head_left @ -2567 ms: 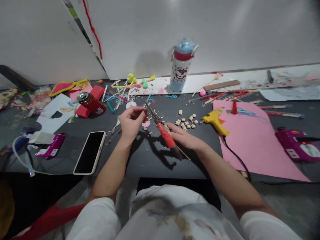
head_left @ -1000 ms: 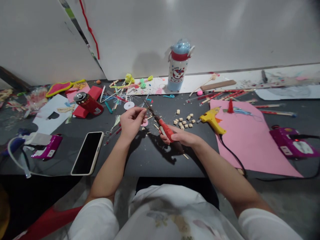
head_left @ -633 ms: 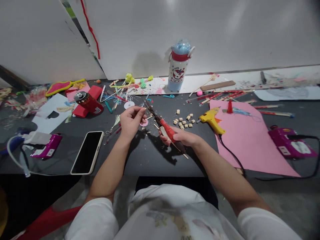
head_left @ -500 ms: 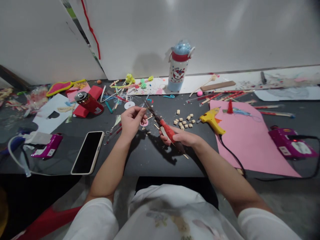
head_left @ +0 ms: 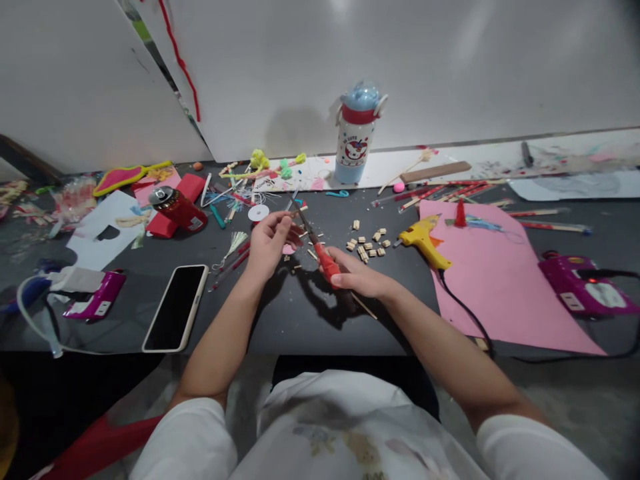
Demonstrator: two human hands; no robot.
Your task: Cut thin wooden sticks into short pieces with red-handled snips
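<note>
My right hand (head_left: 353, 272) is closed around the red handles of a pair of scissors (head_left: 327, 264), whose blades point away and to the left. Near those blades, my left hand (head_left: 273, 243) has its thumb and fingers drawn together; whatever they hold is too small to make out. A thin wooden stick (head_left: 365, 307) lies on the table just below my right hand. Short cut stick pieces (head_left: 313, 254) are scattered under the scissors, beside a pink disc (head_left: 289, 249) partly hidden by my left hand. Right of the blades sit several small bundles of cut sticks (head_left: 364, 252).
A yellow glue gun (head_left: 425, 243) rests on pink paper (head_left: 500, 287) at the right, its cord trailing to the front edge. A water bottle (head_left: 356, 137) stands at the back. To the left are a phone (head_left: 176, 308), a red can (head_left: 179, 209) and a purple power strip (head_left: 97, 297).
The scissors' handles have come closer together and the tool has shifted slightly left. My left hand has turned a little and moved slightly right, its fingers looser.
</note>
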